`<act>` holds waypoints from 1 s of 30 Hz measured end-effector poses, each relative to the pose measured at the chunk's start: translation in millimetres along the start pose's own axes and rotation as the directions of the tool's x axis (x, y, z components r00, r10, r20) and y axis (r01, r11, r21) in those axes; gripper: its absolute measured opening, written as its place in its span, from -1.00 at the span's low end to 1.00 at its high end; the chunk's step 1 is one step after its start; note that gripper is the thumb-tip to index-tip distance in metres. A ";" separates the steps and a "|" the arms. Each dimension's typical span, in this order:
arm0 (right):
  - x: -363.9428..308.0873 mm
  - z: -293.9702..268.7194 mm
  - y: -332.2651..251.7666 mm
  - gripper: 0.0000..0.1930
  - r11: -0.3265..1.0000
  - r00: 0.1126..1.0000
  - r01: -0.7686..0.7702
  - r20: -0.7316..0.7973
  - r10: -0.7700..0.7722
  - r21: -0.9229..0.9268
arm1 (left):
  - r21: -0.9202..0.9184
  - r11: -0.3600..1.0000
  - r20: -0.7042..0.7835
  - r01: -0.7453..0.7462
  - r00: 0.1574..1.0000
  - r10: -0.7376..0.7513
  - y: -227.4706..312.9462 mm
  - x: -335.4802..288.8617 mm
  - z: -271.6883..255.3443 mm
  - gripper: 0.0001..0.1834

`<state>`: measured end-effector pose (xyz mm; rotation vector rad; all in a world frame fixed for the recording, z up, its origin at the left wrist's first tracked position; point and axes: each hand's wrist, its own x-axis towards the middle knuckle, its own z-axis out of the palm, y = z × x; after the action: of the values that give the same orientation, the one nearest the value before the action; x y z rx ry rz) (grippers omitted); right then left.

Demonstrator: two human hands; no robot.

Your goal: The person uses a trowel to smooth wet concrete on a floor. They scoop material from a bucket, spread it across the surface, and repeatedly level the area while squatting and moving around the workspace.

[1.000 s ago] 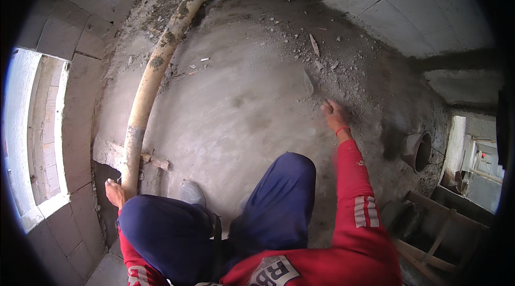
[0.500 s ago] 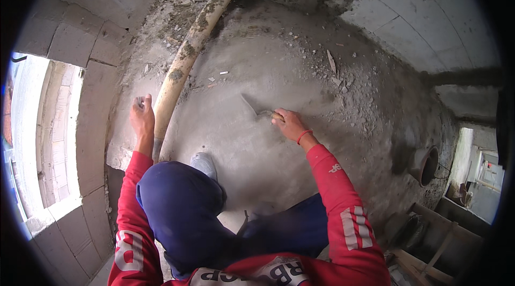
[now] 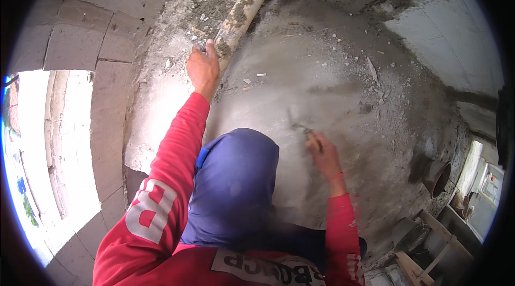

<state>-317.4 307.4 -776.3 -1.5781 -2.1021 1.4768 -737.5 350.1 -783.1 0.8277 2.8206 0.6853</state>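
Observation:
A trowel with a wooden handle (image 3: 310, 139) is gripped in my right hand (image 3: 326, 161). Its thin blade, blurred by motion, is over the smooth grey mortar surface (image 3: 268, 104). My left hand (image 3: 203, 70) is closed beside a long pale pipe (image 3: 244, 10) smeared with mortar. A bit of something grey shows at its fingertips, too small to name. Whether that hand touches the pipe I cannot tell. My bent knee in dark blue trousers (image 3: 236, 179) rises between my arms and hides the surface below it.
Rubble (image 3: 378, 85) and small chips lie across the right side of the surface. A block wall with a bright window opening (image 3: 70, 141) stands at left. At lower right are a round pipe end (image 3: 441, 180) and a wooden frame (image 3: 437, 243). More block wall (image 3: 445, 34) is at upper right.
My left hand has reached forward and right along the pipe. My right hand and the trowel have come nearer to me and to the right. The whole view has shifted, and my knee sits farther right.

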 end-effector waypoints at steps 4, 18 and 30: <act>6.0 117.9 -35.5 -0.67 0.946 0.957 0.218 0.137 -0.255 0.241 | -0.078 0.997 0.075 0.026 0.997 -0.020 14.3 -5.2 3.1 -0.29; 55.4 135.9 -51.4 -0.59 0.963 0.958 -0.060 -0.255 0.130 0.264 | -0.111 0.994 0.017 0.022 1.000 -0.020 2.9 -1.8 1.3 -0.32; 72.4 68.2 16.3 -0.59 0.997 0.935 -0.010 -0.353 0.037 0.077 | -0.017 1.000 0.005 -0.003 1.000 0.003 4.5 0.2 9.2 -0.37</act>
<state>-379.6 322.3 -854.2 -1.6971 -1.8115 1.1538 -733.3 357.1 -789.3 0.8304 2.8058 0.7056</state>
